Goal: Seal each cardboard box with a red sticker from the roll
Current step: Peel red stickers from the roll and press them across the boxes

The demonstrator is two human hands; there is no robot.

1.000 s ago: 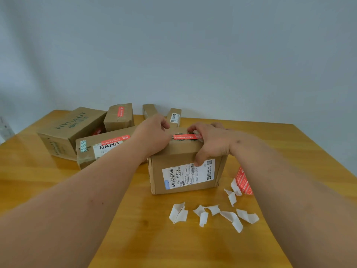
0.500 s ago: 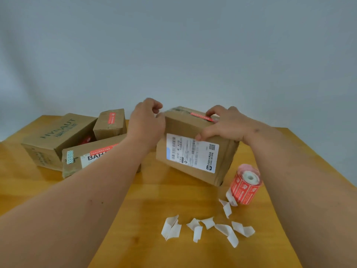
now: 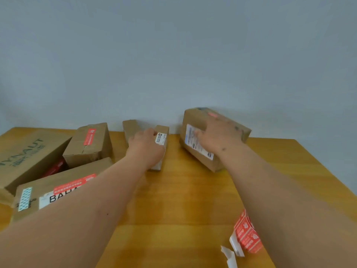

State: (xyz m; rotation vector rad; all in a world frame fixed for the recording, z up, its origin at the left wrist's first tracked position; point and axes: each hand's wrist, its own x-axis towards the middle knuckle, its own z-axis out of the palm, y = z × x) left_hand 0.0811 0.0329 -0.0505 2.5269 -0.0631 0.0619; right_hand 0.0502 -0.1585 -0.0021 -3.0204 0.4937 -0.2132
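Note:
A cardboard box (image 3: 201, 117) with a white label and a red sticker (image 3: 212, 114) on top sits tilted at the far right of the table. My right hand (image 3: 219, 137) grips its near upper edge, thumb on the label. My left hand (image 3: 146, 149) holds a small narrow box (image 3: 163, 137) with a white label in the far middle, fingers curled over its top. Beside my right forearm, near the front edge, lies the roll of red stickers (image 3: 246, 235).
At the left stand a large printed box (image 3: 29, 157), a small box with a red sticker (image 3: 90, 144) and a long box with a red sticker (image 3: 58, 187). Another narrow box (image 3: 130, 128) stands at the back. White backing scraps (image 3: 229, 256) lie by the roll on the wooden table (image 3: 183, 200).
My right hand has carried the stickered box from the middle to the far right. My left hand let go of it and took hold of the small narrow box behind.

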